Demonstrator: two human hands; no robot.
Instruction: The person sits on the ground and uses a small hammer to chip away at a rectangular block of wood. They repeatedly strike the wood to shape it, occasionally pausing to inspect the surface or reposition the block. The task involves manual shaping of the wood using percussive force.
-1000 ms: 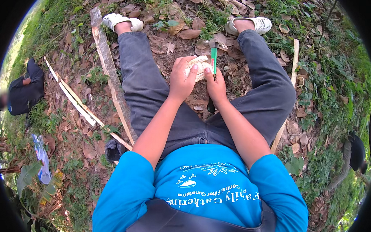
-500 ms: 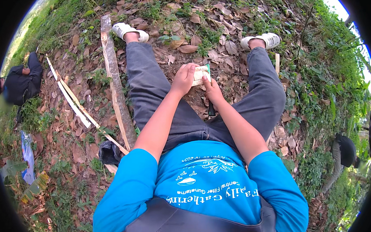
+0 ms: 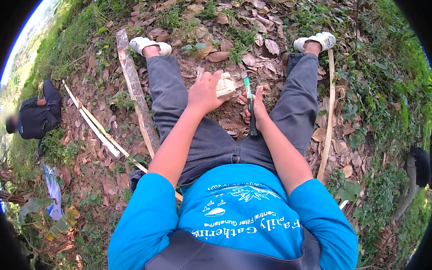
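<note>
A pale, carved wooden block (image 3: 225,86) is gripped in my left hand (image 3: 205,92), between my spread legs. Its faces look rough and notched. Just to the right, my right hand (image 3: 258,109) holds a slim hand tool (image 3: 250,107) with a green upper part and a black handle. The tool stands nearly upright in the picture, its pale tip pointing away from me. My fingers curl behind the handle while the thumb sticks up, apart from it. The tool's exact kind is unclear. A small gap separates the block and the tool.
A long split log (image 3: 134,87) lies beside my left leg, with thin wood strips (image 3: 95,123) farther left. A curved wood strip (image 3: 329,115) lies by my right leg. A seated person (image 3: 38,112) in dark clothes is at far left, near a blue-and-white plastic sheet (image 3: 53,193).
My hands have moved apart; the right hand has left the block, and its tool now shows fully. My right foot has shifted outward and away.
</note>
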